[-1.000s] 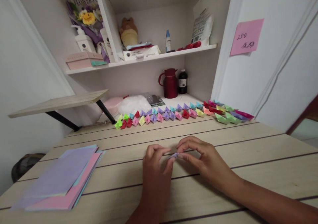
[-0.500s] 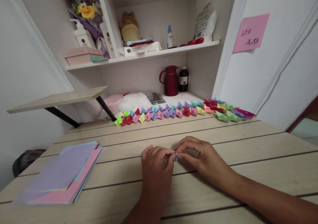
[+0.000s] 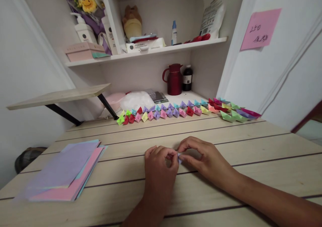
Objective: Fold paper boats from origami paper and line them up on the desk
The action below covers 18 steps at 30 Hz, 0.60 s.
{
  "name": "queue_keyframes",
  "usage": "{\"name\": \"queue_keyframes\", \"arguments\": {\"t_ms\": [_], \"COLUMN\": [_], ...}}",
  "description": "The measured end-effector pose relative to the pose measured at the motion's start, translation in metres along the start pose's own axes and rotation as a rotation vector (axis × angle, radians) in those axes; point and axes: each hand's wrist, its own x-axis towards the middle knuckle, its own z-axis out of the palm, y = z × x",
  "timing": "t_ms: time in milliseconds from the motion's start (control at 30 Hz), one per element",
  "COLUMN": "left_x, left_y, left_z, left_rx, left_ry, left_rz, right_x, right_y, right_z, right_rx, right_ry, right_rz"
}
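Observation:
My left hand [image 3: 159,168] and my right hand [image 3: 203,158] meet over the middle of the wooden table [image 3: 226,136]. Both pinch a small folded piece of lilac paper [image 3: 179,157] between thumb and fingertips; most of it is hidden by the fingers. At the table's left lies a stack of coloured paper sheets [image 3: 62,170], lilac on top and pink below. A long row of small folded paper boats [image 3: 176,111] in many colours runs along the table's far edge.
Beyond the boats stand a dark red jug [image 3: 173,79], a dark bottle [image 3: 187,77] and a white plastic bag [image 3: 136,101]. A shelf [image 3: 151,51] above holds bottles, boxes and a plush toy. A pink note [image 3: 260,29] sticks to the right wall. A tilted board [image 3: 60,96] juts out at left.
My two hands have drawn closer together, squeezing the lilac paper narrower between the fingertips. The view has tilted down slightly.

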Motion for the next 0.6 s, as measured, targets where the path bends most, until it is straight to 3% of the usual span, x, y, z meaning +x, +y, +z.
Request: {"name": "queue_keyframes", "arguments": {"t_ms": [400,600], "left_x": [-0.0018,-0.0005], "left_y": [0.0015,0.0025], "left_z": [0.0024,0.0014], "left_rx": [0.015,0.007], "left_ry": [0.011,-0.010], "left_rz": [0.028,-0.063], "right_x": [0.0000,0.0022], "right_y": [-0.0047,-0.0054], "right_z": [-0.0042,-0.0039], "right_rx": [0.003,0.191], "right_ry": [-0.045,-0.085], "right_rz": [-0.059,0.076]}}
